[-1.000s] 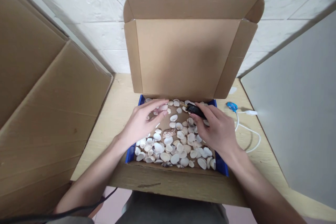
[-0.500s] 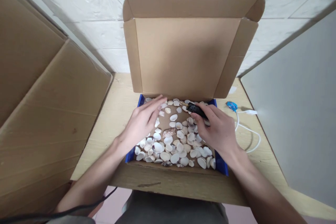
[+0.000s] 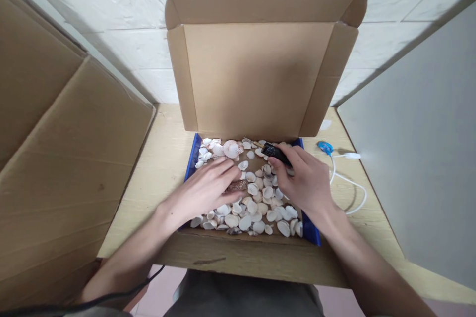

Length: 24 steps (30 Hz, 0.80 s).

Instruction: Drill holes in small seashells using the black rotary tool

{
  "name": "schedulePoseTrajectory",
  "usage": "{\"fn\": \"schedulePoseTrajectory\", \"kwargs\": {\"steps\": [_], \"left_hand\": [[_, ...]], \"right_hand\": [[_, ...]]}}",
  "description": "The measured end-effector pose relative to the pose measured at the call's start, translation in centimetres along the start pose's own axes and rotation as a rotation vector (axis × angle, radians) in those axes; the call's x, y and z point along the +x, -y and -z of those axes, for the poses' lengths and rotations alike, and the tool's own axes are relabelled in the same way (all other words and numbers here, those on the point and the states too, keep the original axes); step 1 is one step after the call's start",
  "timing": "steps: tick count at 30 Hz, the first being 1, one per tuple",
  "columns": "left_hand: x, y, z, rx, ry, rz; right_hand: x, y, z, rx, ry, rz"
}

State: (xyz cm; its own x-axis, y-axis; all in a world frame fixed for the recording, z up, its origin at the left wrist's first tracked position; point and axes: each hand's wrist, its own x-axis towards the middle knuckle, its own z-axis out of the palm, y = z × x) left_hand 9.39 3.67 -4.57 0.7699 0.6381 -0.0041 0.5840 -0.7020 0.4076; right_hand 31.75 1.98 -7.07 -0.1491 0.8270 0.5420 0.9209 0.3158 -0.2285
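An open cardboard box (image 3: 243, 252) with blue outer sides sits on the table, its lid (image 3: 260, 74) standing upright at the back. Several white and pale seashells (image 3: 256, 208) cover its floor. My left hand (image 3: 210, 190) lies over the shells at the middle left, fingers stretched forward and close together, their tips at a brown ridged shell (image 3: 240, 186). My right hand (image 3: 305, 183) is closed around a small black object (image 3: 274, 151) with a brownish tip, held over the shells at the back right. A larger pinkish shell (image 3: 231, 148) lies near the back wall.
A white cable (image 3: 345, 188) with a blue plug (image 3: 325, 147) lies on the wooden table (image 3: 163, 153) right of the box. A large cardboard sheet (image 3: 63, 158) leans on the left, a grey panel (image 3: 420, 148) stands on the right. A black cord (image 3: 111, 294) crosses my lap.
My left hand has slid back from the far left corner toward the middle of the box, uncovering the shells there. My right hand kept the black object nearly still.
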Motion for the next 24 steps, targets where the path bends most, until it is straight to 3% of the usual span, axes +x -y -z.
{"fn": "schedulePoseTrajectory", "kwargs": {"steps": [13, 19, 24], "left_hand": [[-0.3, 0.5, -0.1, -0.067, 0.076, -0.03], [-0.1, 0.7, 0.3, -0.215, 0.005, -0.003], [-0.2, 1.2, 0.8, -0.423, -0.109, 0.158]], "right_hand": [[-0.1, 0.1, -0.1, 0.01, 0.043, -0.072], [-0.1, 0.0, -0.1, 0.022, 0.027, -0.054], [-0.1, 0.0, 0.0, 0.002, 0.02, -0.035]]}}
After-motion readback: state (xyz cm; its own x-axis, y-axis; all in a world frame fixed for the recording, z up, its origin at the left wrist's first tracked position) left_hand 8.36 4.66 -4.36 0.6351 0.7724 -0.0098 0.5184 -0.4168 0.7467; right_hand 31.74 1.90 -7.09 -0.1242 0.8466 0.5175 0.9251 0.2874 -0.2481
